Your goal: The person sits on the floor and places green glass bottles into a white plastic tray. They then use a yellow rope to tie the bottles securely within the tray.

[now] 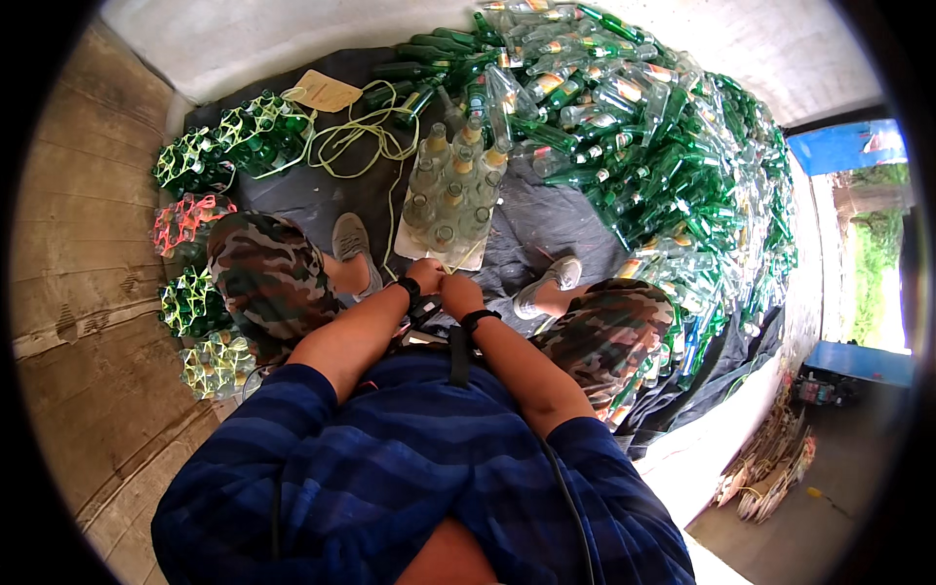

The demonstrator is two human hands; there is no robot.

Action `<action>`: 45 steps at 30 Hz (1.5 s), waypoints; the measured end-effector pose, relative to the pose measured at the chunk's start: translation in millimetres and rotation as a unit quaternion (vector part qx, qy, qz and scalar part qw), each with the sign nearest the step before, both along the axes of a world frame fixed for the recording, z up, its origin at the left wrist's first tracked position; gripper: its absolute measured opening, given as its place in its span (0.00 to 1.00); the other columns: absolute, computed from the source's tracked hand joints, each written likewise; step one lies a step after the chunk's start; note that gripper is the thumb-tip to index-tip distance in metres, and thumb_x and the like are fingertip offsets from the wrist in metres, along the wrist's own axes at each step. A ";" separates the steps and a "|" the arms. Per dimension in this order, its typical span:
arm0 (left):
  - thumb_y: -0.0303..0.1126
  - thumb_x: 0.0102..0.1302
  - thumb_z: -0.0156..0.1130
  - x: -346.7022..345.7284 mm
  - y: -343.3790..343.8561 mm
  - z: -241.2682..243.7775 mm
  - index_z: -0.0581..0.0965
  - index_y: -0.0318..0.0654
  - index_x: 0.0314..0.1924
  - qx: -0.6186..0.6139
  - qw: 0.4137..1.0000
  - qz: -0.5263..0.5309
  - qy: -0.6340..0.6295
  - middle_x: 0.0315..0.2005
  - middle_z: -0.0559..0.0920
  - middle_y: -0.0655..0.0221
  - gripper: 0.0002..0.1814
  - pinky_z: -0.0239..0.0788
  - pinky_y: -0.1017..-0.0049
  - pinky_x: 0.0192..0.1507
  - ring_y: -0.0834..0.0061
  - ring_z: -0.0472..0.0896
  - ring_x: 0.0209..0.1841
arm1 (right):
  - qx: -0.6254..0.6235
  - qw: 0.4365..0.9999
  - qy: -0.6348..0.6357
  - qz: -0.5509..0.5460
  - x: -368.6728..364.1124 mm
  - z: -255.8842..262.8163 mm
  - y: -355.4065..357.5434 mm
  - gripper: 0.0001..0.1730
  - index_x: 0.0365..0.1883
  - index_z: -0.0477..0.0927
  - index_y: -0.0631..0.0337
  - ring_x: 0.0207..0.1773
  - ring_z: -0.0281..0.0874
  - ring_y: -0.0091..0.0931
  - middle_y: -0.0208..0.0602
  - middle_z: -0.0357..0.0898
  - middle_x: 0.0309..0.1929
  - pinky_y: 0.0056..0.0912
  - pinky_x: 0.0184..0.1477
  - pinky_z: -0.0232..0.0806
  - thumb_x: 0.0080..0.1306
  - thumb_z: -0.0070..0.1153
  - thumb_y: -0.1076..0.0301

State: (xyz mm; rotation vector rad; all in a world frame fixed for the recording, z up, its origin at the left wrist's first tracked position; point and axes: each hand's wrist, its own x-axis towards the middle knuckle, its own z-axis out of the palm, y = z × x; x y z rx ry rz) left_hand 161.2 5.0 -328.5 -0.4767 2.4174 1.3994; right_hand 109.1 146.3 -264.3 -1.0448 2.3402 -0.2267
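Observation:
In front of my body, my left hand and my right hand meet, fingers closed on a thin yellow-green plastic cord. The fingertips partly hide the gripped piece. Just beyond them, several clear glass bottles stand upright in a tight group on a pale flat board. Cord runs down the left side of this group, and its loose loops lie farther back on the dark sheet. My feet are on either side of the bottles.
A large heap of green and clear bottles rises at the right and back. Along the cardboard-covered wall stand bottle bundles tied with yellow-green cord and red cord. A cardboard piece lies near the back.

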 end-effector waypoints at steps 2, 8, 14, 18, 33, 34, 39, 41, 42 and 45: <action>0.37 0.61 0.64 -1.3 -1.1 -9.2 0.84 0.35 0.33 0.022 0.999 0.029 -0.025 0.25 0.87 0.62 0.12 0.76 0.68 0.27 0.70 0.85 0.23 | -0.005 0.999 -0.006 0.033 -3.1 -3.6 0.3 0.08 0.39 0.85 0.58 0.46 0.85 0.47 0.50 0.86 0.39 0.53 0.47 0.75 0.64 0.60 0.66; 0.38 0.58 0.64 -13.4 0.4 -20.8 0.85 0.36 0.34 0.164 0.971 0.154 -0.082 0.28 0.88 0.62 0.12 0.78 0.65 0.35 0.66 0.88 0.31 | -0.044 0.998 -0.033 0.040 -9.2 -18.0 4.9 0.10 0.41 0.84 0.61 0.45 0.84 0.50 0.52 0.86 0.38 0.56 0.47 0.75 0.64 0.57 0.68; 0.36 0.61 0.64 -16.7 4.3 -29.7 0.83 0.38 0.34 0.082 0.987 0.119 -0.074 0.26 0.86 0.64 0.09 0.76 0.68 0.31 0.71 0.86 0.29 | -0.053 0.995 -0.036 0.076 -18.6 -27.6 7.0 0.12 0.39 0.84 0.62 0.45 0.84 0.50 0.54 0.86 0.39 0.55 0.47 0.76 0.66 0.52 0.65; 0.34 0.66 0.62 -3.7 6.8 -24.2 0.79 0.43 0.35 0.155 0.970 0.161 -0.094 0.25 0.85 0.66 0.05 0.72 0.69 0.28 0.71 0.84 0.27 | -0.111 0.990 -0.084 0.022 -38.8 -12.8 0.1 0.11 0.40 0.86 0.56 0.46 0.82 0.49 0.48 0.85 0.40 0.52 0.48 0.74 0.65 0.56 0.64; 0.29 0.72 0.47 17.3 19.2 91.3 0.66 0.44 0.71 -0.235 0.966 -0.104 0.018 0.43 0.85 0.49 0.27 0.75 0.50 0.47 0.47 0.84 0.46 | -0.080 0.970 0.105 0.202 -77.6 -40.6 33.4 0.35 0.53 0.85 0.51 0.51 0.82 0.41 0.39 0.84 0.43 0.42 0.51 0.74 0.40 0.69 0.77; 0.29 0.72 0.48 14.7 21.2 90.8 0.66 0.47 0.73 -0.226 0.969 -0.097 0.010 0.43 0.86 0.51 0.29 0.75 0.50 0.49 0.48 0.84 0.47 | -0.069 0.967 0.135 0.206 -74.8 -48.7 36.4 0.33 0.50 0.86 0.49 0.52 0.83 0.40 0.39 0.85 0.43 0.42 0.52 0.74 0.40 0.70 0.77; 0.30 0.74 0.47 -2.9 21.4 70.8 0.73 0.50 0.68 -0.223 0.971 -0.083 -0.006 0.45 0.86 0.52 0.24 0.74 0.50 0.51 0.49 0.84 0.50 | -0.104 0.975 0.142 0.139 -72.9 -87.9 29.4 0.15 0.41 0.88 0.49 0.49 0.85 0.40 0.40 0.86 0.40 0.43 0.50 0.75 0.53 0.66 0.72; 0.31 0.74 0.48 -14.1 25.5 65.0 0.74 0.48 0.66 -0.199 0.977 -0.070 -0.005 0.45 0.86 0.52 0.22 0.74 0.50 0.50 0.49 0.84 0.49 | -0.088 0.974 0.174 0.118 -76.2 -92.9 27.9 0.10 0.39 0.89 0.50 0.48 0.85 0.40 0.40 0.86 0.38 0.43 0.49 0.75 0.58 0.62 0.68; 0.35 0.74 0.50 -5.3 24.1 46.8 0.78 0.45 0.57 -0.213 0.975 -0.015 0.067 0.41 0.86 0.53 0.16 0.74 0.50 0.49 0.49 0.85 0.46 | -0.116 0.984 0.124 0.060 -70.9 -81.2 16.5 0.09 0.36 0.89 0.50 0.46 0.85 0.40 0.39 0.86 0.36 0.44 0.48 0.75 0.61 0.58 0.65; 0.38 0.75 0.52 -16.6 32.6 41.2 0.80 0.41 0.47 -0.209 0.977 -0.016 0.036 0.37 0.86 0.53 0.12 0.73 0.49 0.48 0.47 0.84 0.44 | -0.181 0.975 0.123 0.047 -70.4 -66.5 21.1 0.09 0.33 0.89 0.59 0.46 0.86 0.44 0.49 0.86 0.36 0.47 0.47 0.77 0.59 0.60 0.67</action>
